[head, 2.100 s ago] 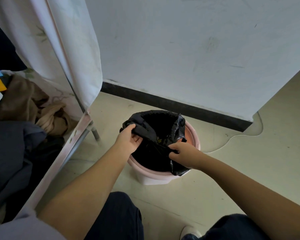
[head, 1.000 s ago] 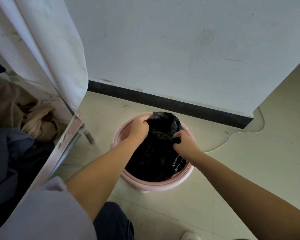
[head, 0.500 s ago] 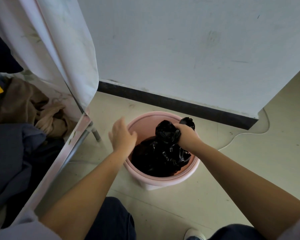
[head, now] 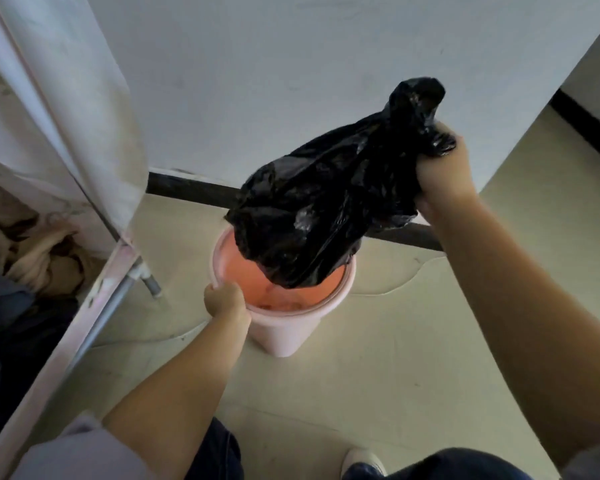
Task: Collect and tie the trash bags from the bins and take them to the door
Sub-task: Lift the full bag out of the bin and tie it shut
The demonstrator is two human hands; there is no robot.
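Note:
A black trash bag (head: 322, 202) hangs in the air, lifted almost wholly out of a pink bin (head: 284, 330) on the floor; its bottom still dips just inside the rim. My right hand (head: 444, 178) is shut on the bag's gathered neck at the upper right. My left hand (head: 224, 299) grips the bin's near left rim. The bin's orange inside shows under the bag.
A white wall with a black skirting board (head: 187, 187) runs behind the bin. A fabric wardrobe with a metal frame (head: 118, 289) and piled clothes (head: 31, 258) stands at the left. A thin cable (head: 388, 289) lies on the floor to the right. My shoe (head: 362, 460) is at the bottom.
My right hand has raised the bunched bag up and to the right, out of the bin. My left hand has dropped onto the bin's rim.

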